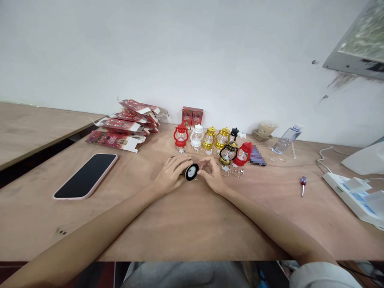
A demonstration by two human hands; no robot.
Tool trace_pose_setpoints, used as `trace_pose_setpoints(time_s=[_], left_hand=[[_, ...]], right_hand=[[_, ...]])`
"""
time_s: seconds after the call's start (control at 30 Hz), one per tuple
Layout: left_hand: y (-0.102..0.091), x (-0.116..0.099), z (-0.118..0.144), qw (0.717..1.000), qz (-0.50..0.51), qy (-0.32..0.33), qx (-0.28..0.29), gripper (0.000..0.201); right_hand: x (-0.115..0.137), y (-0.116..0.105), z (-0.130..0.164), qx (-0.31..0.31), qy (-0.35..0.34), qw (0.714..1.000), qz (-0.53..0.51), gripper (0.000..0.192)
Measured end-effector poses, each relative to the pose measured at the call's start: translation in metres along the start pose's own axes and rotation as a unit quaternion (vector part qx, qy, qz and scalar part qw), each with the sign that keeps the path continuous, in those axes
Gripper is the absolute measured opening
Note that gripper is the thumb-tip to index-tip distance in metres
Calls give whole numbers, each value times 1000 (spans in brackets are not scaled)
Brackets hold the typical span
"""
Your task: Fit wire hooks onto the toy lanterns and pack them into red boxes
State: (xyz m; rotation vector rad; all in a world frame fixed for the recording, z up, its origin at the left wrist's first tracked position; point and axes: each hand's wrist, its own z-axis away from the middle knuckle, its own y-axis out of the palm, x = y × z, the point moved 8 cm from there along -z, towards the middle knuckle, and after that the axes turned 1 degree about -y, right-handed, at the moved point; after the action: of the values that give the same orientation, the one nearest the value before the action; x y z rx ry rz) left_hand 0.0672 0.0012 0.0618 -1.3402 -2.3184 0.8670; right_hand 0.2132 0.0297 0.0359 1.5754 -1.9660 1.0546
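Observation:
My left hand (171, 173) is closed around a small dark lantern (191, 172), tipped so that its round base with a black rim and pale centre faces me. Right beside that rim, the thumb and fingers of my right hand (211, 173) are pinched together; what is between them, if anything, is too small to make out. Behind my hands stand more little lanterns: a red one (181, 136), a white one (197, 136), two gold ones and a black one. A bronze lantern (228, 153) and another red lantern (243, 154) are nearer, to the right.
Flattened red boxes (126, 126) are piled at the left behind a phone (87, 176). Two upright red boxes (192, 117) stand by the wall. To the right are a cup (266, 130), a water bottle (287, 139), a screwdriver (303, 185) and a power strip (354, 198).

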Motion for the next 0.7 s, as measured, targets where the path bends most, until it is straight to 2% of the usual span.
trace_pose_setpoints(time_s=[0.07,0.13,0.23,0.33,0.47,0.53,0.63,0.7], left_hand=[[-13,14,1,996,-13,-59,-59,48],[-28,30,4,984,-51,-123,-115,48],[-42,52,9,963,-58,-206,-162,52],[-46,73,15,929,28,-298,-216,52],[-32,96,28,842,210,-409,-283,46],[-19,105,39,776,285,-474,-304,42],[2,112,56,671,371,-558,-317,37],[13,112,60,634,407,-584,-304,35]], right_hand=[[8,1,0,4,-19,998,55,20],[19,9,3,41,-66,987,139,15],[30,31,11,130,-153,941,274,19],[31,43,18,166,-189,894,371,25],[36,56,27,191,-254,823,471,9],[41,62,31,198,-282,788,510,12],[47,67,34,200,-296,760,542,15],[50,68,34,200,-300,754,549,16]])
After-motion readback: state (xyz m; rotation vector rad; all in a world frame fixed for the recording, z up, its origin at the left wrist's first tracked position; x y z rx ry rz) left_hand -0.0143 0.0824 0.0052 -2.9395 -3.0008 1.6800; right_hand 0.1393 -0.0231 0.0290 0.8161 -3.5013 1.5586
